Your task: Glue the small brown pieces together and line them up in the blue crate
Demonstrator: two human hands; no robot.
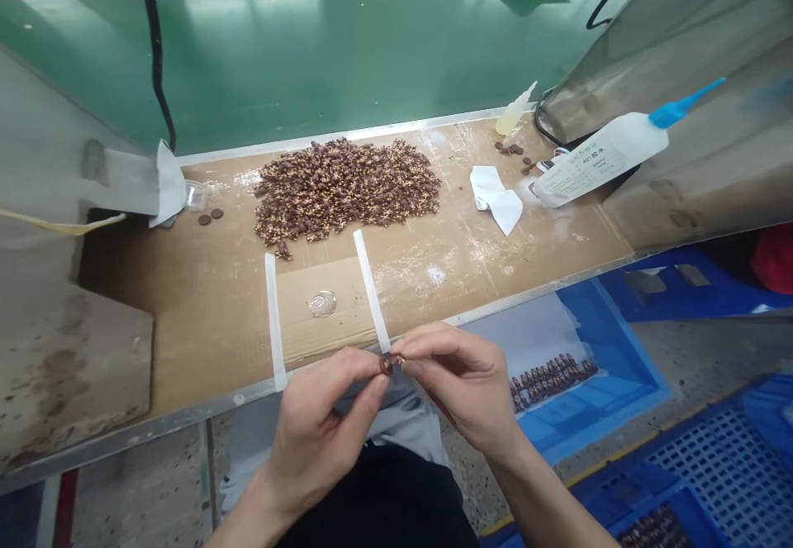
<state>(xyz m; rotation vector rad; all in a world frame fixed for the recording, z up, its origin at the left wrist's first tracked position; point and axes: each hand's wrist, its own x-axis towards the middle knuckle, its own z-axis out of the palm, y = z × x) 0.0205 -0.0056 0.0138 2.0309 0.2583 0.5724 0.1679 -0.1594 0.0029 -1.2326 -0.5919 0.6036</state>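
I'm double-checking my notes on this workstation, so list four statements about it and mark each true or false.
1. The left hand and right hand meet at a small brown piece. True.
2. The brown-and-yellow pile lies in a glass bowl. False: the pile lies on the bench top.
3. The large bottle has a red nozzle. False: the nozzle is blue.
4. A clear round patch lies between two white strips. True.
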